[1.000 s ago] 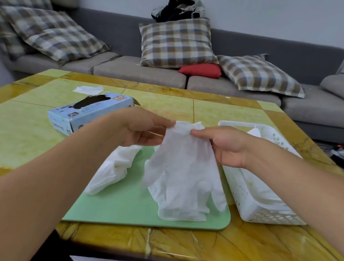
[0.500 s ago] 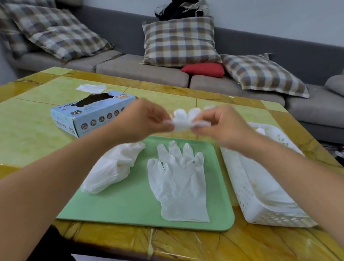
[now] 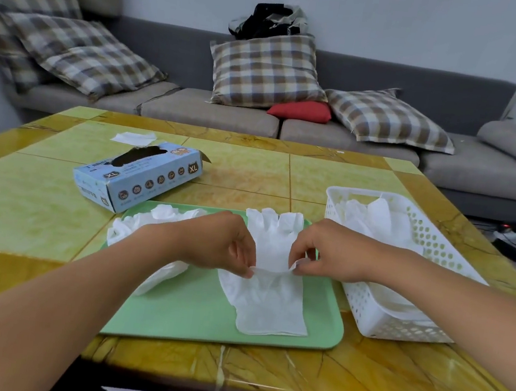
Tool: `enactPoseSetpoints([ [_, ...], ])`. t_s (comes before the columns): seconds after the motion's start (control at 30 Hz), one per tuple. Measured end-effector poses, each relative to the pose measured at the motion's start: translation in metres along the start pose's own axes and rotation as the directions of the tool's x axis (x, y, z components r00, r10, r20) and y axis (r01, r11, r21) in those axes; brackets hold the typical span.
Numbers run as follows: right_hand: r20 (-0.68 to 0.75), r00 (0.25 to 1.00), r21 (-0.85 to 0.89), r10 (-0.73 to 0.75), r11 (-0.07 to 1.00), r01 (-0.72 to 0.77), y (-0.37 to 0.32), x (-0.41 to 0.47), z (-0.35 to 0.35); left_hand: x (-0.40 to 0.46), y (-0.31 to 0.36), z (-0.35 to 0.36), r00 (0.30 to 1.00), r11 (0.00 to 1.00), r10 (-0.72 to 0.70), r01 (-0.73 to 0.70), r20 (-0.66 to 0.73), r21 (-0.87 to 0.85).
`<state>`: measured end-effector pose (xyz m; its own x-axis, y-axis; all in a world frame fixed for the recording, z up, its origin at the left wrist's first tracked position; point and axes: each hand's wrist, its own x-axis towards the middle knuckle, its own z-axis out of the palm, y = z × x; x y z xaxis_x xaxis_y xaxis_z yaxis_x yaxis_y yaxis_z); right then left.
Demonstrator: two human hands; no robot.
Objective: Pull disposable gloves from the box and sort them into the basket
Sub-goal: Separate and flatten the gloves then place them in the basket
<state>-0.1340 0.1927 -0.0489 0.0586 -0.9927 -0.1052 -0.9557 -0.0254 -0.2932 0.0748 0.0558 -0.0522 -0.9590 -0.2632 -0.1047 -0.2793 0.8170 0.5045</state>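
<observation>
Grey sofa (image 3: 258,121) cushions and checked pillows (image 3: 266,69) fill the back of the room, and in front of them stands a yellow and green tiled table (image 3: 237,167) that carries everything. On its near half lies a pale green tray (image 3: 191,319), and over the tray both hands work one white glove (image 3: 272,245). The left hand (image 3: 222,242) pinches the left corner of the glove's cuff between thumb and fingertips, the other fingers curled; the right hand (image 3: 324,251) pinches the right corner the same way, so the cuff is stretched between them. That glove runs lengthwise away from the person, its fingers pointing toward the sofa and its cuff toward the near edge of the table. Under it a second flat glove (image 3: 269,309) lies on the tray with the same long axis, its wide cuff end nearest the person. A crumpled heap of gloves (image 3: 137,223) sits on the tray's left side, partly hidden by the left forearm. Just right of the tray stands a white perforated basket (image 3: 431,244) holding more white gloves. Left of the tray's far corner lies the blue glove box (image 3: 142,179), marked XL, its torn opening upward, and a loose white piece (image 3: 134,138) lies on the table beyond it.
</observation>
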Motion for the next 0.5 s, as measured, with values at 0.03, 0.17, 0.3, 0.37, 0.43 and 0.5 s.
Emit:
enactPoseSetpoints([
  [0.03, 0.007, 1.000, 0.002, -0.007, 1.000, 0.007, -0.002, -0.001, 0.000, -0.001, 0.002, 0.000, 1.000, 1.000, 0.013, -0.013, 0.004, 0.002],
  [0.17, 0.036, 0.999, -0.107, -0.030, 0.994, 0.034, -0.011, -0.005, 0.005, -0.005, 0.010, 0.004, 0.997, 0.998, 0.053, -0.054, 0.059, 0.017],
  [0.3, 0.067, 0.997, -0.171, -0.030, 0.984, 0.041, -0.019, -0.007, 0.007, -0.007, 0.017, 0.010, 0.992, 0.997, 0.062, -0.067, 0.110, 0.037],
  [0.37, 0.112, 0.993, -0.206, -0.042, 0.976, 0.064, -0.024, -0.008, 0.009, -0.007, 0.019, 0.015, 0.988, 0.996, 0.066, -0.075, 0.141, 0.056],
  [0.43, 0.147, 0.988, -0.223, -0.055, 0.971, 0.087, -0.028, -0.009, 0.011, -0.006, 0.021, 0.019, 0.984, 0.993, 0.065, -0.080, 0.166, 0.083],
  [0.5, 0.172, 0.983, -0.203, -0.063, 0.974, 0.098, -0.029, -0.009, 0.011, -0.005, 0.023, 0.022, 0.981, 0.993, 0.066, -0.082, 0.185, 0.080],
])
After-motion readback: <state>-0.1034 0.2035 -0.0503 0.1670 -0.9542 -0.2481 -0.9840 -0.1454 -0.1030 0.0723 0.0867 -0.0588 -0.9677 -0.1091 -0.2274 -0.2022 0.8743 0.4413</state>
